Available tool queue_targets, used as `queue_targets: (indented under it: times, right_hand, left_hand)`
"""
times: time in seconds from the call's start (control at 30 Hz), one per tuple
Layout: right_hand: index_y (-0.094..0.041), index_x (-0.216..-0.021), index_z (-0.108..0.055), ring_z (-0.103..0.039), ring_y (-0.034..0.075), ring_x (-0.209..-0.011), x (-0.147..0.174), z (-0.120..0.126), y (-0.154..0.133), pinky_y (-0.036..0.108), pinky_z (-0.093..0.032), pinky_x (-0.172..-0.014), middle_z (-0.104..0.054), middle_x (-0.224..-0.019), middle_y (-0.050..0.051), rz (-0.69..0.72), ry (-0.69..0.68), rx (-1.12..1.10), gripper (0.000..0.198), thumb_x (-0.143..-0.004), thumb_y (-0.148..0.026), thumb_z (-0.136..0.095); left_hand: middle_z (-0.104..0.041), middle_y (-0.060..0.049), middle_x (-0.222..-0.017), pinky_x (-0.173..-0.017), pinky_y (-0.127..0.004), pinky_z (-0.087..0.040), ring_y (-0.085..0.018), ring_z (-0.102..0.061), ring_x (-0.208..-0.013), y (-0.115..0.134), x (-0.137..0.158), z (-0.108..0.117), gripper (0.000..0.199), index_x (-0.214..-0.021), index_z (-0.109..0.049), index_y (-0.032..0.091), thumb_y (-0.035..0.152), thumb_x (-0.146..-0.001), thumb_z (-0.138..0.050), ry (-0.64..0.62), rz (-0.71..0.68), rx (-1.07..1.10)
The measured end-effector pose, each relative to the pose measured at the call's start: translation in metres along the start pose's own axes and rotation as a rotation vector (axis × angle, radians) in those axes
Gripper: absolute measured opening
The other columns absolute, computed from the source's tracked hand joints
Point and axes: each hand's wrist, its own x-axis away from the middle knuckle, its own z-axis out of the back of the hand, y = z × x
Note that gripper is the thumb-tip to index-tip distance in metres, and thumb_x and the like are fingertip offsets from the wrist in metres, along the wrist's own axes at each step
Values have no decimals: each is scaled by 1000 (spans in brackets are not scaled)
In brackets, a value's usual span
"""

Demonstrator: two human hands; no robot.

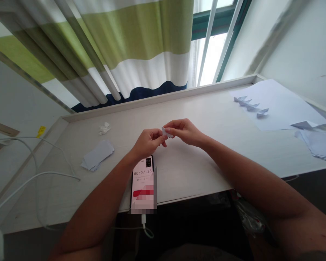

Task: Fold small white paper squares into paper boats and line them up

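Between my two hands, above the middle of the table, is a small folded piece of white paper [166,133]. My left hand [149,142] pinches its lower left side. From the right, the thumb and fingers of my right hand [183,129] close on its upper part. My fingers cover much of the paper, so its full shape is hidden. To the right, several small folded paper boats [252,106] stand in a slanting row on a large white sheet [277,99]. A larger folded paper [304,125] lies at that sheet's near edge.
A phone [142,185] showing a timer lies below my left hand, with a cable [143,221] plugged in. Left are a stack of paper slips [98,155], a crumpled tissue [104,128] and white cables [29,177]. More paper sheets [319,143] lie at the right. A raised ledge [163,99] borders the white table.
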Motion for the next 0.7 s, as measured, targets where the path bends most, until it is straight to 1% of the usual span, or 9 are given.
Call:
queue_targets:
  times: [0.1,0.23,0.37,0.47,0.57,0.7]
  right_hand:
    - [-16,-87,-81,-64,15,-72,1,-2,1,31,-53,-68,-75,-77,4,16,-17,0,33,-92,-48,-81]
    - [-15,-86,-79,-66,16,-73,1,-4,1,32,-54,-68,-77,-79,5,-8,-16,-45,34,-91,-49,-83]
    - [-16,-86,-75,-66,16,-72,0,-6,2,32,-55,-68,-75,-78,5,40,55,-95,39,-92,-53,-83]
    - [-18,-89,-74,-67,16,-73,-2,-5,5,34,-57,-71,-75,-81,4,72,99,-144,42,-90,-58,-85]
    - [-19,-91,-74,-65,16,-75,-4,-5,8,34,-57,-74,-73,-82,3,46,104,-155,44,-88,-61,-86]
    - [-18,-92,-75,-66,17,-79,-3,-6,6,36,-58,-78,-74,-85,4,17,92,-138,46,-84,-61,-89]
  left_hand:
    - [-76,-4,-71,-73,-33,-56,-18,-73,-69,1,1,-1,21,-76,-74,18,32,-91,-75,-48,17,-9]
    - [-75,-4,-71,-72,-32,-55,-18,-74,-70,2,2,-3,17,-76,-75,18,30,-89,-74,-11,6,-26]
    - [-79,-5,-76,-71,-30,-56,-17,-74,-72,1,1,-6,18,-85,-78,17,35,-90,-78,75,-18,27]
    - [-82,-7,-83,-71,-30,-57,-19,-77,-79,-2,-1,-7,26,-92,-81,17,44,-92,-79,125,-13,98]
    - [-84,-9,-88,-72,-31,-59,-21,-79,-82,-6,-2,-7,32,-95,-82,18,49,-91,-82,170,-21,136]
    - [-84,-9,-87,-71,-33,-60,-21,-79,-82,-7,-2,-8,33,-93,-82,18,50,-93,-80,216,-41,112]
